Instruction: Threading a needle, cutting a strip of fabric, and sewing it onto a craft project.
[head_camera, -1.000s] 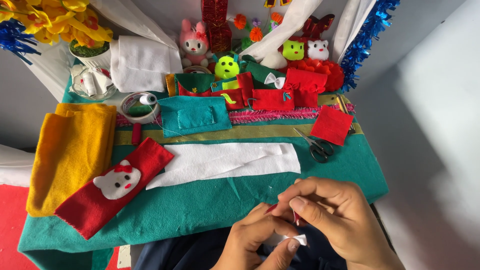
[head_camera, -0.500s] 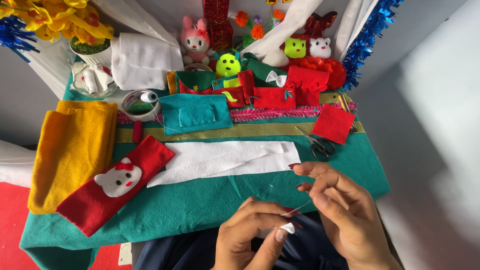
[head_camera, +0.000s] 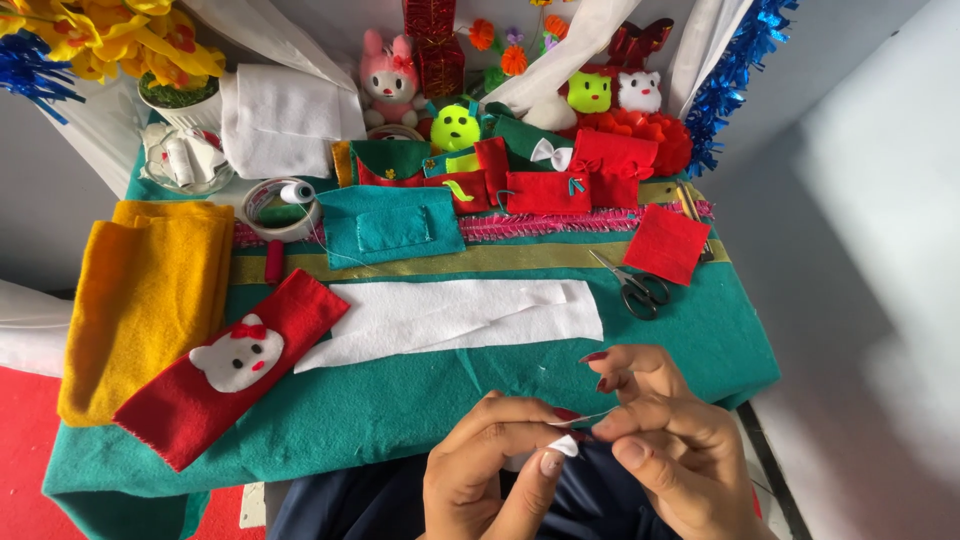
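My left hand (head_camera: 492, 467) pinches a small white felt piece (head_camera: 563, 446) between thumb and fingers, low in the head view over my lap. My right hand (head_camera: 665, 440) sits against it on the right, fingertips closed on a thin needle (head_camera: 590, 417) that points into the felt. Just above both hands lies a long white felt strip (head_camera: 460, 315) on the green felt table cover (head_camera: 400, 400). To the left rests a red felt piece with a white bear face (head_camera: 232, 360).
Folded yellow felt (head_camera: 150, 290) lies at the left. Scissors (head_camera: 635, 288) and a red felt square (head_camera: 667, 243) sit at the right. A tape roll with a thread spool (head_camera: 285, 205), felt pouches, plush toys and white cloth crowd the back.
Both hands have dropped slightly toward my lap. The right hand's fingers have spread out above the needle while the left keeps its pinch on the white piece.
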